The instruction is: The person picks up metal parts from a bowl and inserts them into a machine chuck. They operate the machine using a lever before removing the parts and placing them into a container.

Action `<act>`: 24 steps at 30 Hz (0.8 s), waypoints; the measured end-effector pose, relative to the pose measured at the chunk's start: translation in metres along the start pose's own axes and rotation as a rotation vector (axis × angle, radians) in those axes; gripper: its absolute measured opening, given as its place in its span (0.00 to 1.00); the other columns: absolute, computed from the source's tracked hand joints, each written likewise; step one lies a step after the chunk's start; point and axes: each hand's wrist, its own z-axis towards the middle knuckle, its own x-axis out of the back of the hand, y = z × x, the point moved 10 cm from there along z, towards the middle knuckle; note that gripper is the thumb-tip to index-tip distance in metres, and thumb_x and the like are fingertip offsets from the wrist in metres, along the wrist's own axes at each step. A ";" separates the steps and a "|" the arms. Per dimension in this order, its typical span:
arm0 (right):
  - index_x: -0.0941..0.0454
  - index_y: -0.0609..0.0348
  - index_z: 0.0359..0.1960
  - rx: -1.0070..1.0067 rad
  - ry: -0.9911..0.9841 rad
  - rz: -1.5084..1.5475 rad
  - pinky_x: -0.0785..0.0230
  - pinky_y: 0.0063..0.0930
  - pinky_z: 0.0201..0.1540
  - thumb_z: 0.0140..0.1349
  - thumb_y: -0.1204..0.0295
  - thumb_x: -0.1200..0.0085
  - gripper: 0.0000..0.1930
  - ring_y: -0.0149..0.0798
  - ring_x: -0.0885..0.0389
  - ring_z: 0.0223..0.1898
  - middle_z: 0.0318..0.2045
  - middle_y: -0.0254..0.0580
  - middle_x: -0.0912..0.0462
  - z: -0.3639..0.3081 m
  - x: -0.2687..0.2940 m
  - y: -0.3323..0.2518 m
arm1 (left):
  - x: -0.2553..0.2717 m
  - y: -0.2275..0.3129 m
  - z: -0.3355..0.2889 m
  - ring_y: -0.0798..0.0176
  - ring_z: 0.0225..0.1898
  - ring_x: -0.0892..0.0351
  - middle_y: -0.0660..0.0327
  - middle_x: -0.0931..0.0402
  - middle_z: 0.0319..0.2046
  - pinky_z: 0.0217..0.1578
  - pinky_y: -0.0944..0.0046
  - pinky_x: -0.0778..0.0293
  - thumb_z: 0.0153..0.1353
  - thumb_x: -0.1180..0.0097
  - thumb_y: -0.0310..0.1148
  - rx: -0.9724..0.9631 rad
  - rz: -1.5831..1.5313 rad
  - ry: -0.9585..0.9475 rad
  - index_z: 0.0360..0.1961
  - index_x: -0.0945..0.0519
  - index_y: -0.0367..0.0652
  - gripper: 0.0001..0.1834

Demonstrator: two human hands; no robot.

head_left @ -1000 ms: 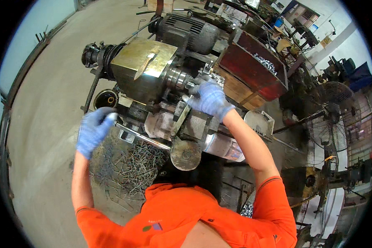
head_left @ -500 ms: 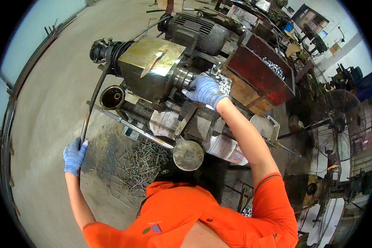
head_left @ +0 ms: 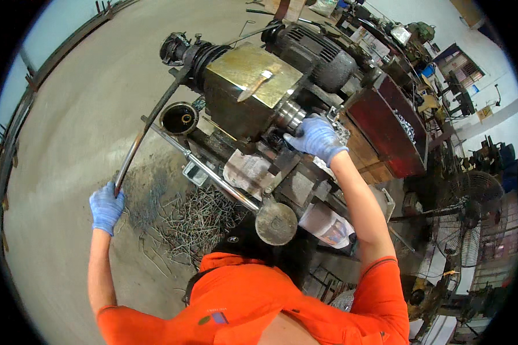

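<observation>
My left hand [head_left: 106, 208], in a blue knitted glove, is wrapped round the lower end of a long metal lever [head_left: 133, 150]. The lever slants up to the back end of a small lathe-like machine with a boxy headstock [head_left: 236, 95]. My right hand [head_left: 316, 139], gloved alike, is closed just beside the shiny round chuck [head_left: 291, 115]. Whatever its fingers hold there is hidden by the glove. Small bright metal parts [head_left: 341, 133] lie right behind that hand. A wooden-handled tool [head_left: 254, 86] rests on top of the headstock.
A ribbed motor [head_left: 319, 54] stands behind the headstock. To the right is a dark red bin [head_left: 385, 126] with metal parts inside. Thin metal rods [head_left: 198, 227] are heaped on the floor below the machine. A round plate [head_left: 275, 221] juts toward me; a fan [head_left: 460, 213] stands at far right.
The view has shifted, so the machine sits farther right and lower. The lever leans more, and my left hand now covers its lower end. My right hand remains by the chuck.
</observation>
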 end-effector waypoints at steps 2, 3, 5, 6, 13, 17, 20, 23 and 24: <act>0.19 0.62 0.26 -0.024 0.004 0.026 0.32 0.40 0.43 0.50 0.44 0.50 0.28 0.51 0.23 0.35 0.25 0.56 0.21 -0.005 0.003 0.001 | 0.004 -0.020 0.033 0.50 0.22 0.25 0.54 0.25 0.20 0.24 0.53 0.31 0.51 0.48 0.36 -0.125 0.144 0.143 0.31 0.26 0.45 0.08; 0.19 0.61 0.26 -0.024 0.004 0.055 0.32 0.41 0.42 0.50 0.44 0.50 0.28 0.51 0.23 0.34 0.25 0.55 0.21 -0.004 0.003 -0.001 | 0.009 -0.042 0.054 0.51 0.21 0.25 0.55 0.26 0.19 0.22 0.53 0.32 0.51 0.49 0.32 -0.195 0.190 0.272 0.32 0.27 0.45 0.07; 0.19 0.61 0.24 -0.027 0.017 0.058 0.33 0.40 0.41 0.50 0.44 0.50 0.28 0.51 0.24 0.34 0.24 0.53 0.21 -0.002 0.010 -0.006 | -0.006 -0.099 0.097 0.52 0.19 0.27 0.56 0.25 0.20 0.20 0.53 0.33 0.52 0.51 0.29 -0.200 0.318 0.350 0.37 0.26 0.45 0.10; 0.19 0.61 0.23 -0.042 0.016 0.056 0.33 0.40 0.41 0.50 0.44 0.50 0.27 0.51 0.24 0.33 0.24 0.53 0.21 -0.003 0.011 -0.006 | -0.011 -0.111 0.111 0.52 0.19 0.26 0.56 0.25 0.20 0.21 0.53 0.32 0.52 0.51 0.29 -0.188 0.331 0.357 0.38 0.26 0.45 0.11; 0.19 0.61 0.23 -0.140 -0.030 0.135 0.33 0.40 0.41 0.50 0.43 0.51 0.29 0.50 0.25 0.33 0.23 0.54 0.22 -0.006 0.000 0.011 | -0.006 -0.112 0.134 0.52 0.27 0.21 0.55 0.21 0.26 0.28 0.55 0.27 0.54 0.49 0.35 0.075 0.224 0.284 0.41 0.24 0.46 0.13; 0.18 0.56 0.22 -0.110 0.097 0.211 0.31 0.35 0.40 0.50 0.52 0.46 0.19 0.47 0.22 0.32 0.26 0.45 0.19 -0.022 0.024 0.008 | 0.016 -0.084 0.128 0.53 0.36 0.21 0.55 0.21 0.35 0.38 0.56 0.26 0.55 0.47 0.40 0.255 -0.139 0.221 0.42 0.22 0.45 0.16; 0.18 0.55 0.24 -0.028 0.515 0.247 0.35 0.35 0.47 0.49 0.57 0.42 0.14 0.47 0.24 0.41 0.32 0.43 0.19 -0.070 0.072 0.020 | 0.036 -0.040 0.110 0.57 0.40 0.21 0.53 0.21 0.38 0.42 0.60 0.28 0.57 0.46 0.39 0.015 -0.565 0.467 0.44 0.22 0.42 0.17; 0.18 0.56 0.24 -0.101 0.683 0.329 0.34 0.36 0.47 0.46 0.64 0.38 0.09 0.47 0.25 0.42 0.35 0.41 0.19 -0.132 0.084 0.051 | 0.069 0.047 0.086 0.60 0.42 0.22 0.52 0.22 0.39 0.44 0.63 0.28 0.58 0.46 0.37 -0.115 -0.914 0.433 0.45 0.22 0.40 0.16; 0.18 0.56 0.24 -0.150 0.666 0.327 0.34 0.36 0.47 0.46 0.64 0.38 0.09 0.47 0.25 0.42 0.35 0.41 0.19 -0.150 0.081 0.062 | 0.087 0.076 0.081 0.60 0.42 0.22 0.52 0.22 0.39 0.43 0.64 0.28 0.59 0.46 0.35 -0.152 -0.926 0.384 0.45 0.22 0.40 0.15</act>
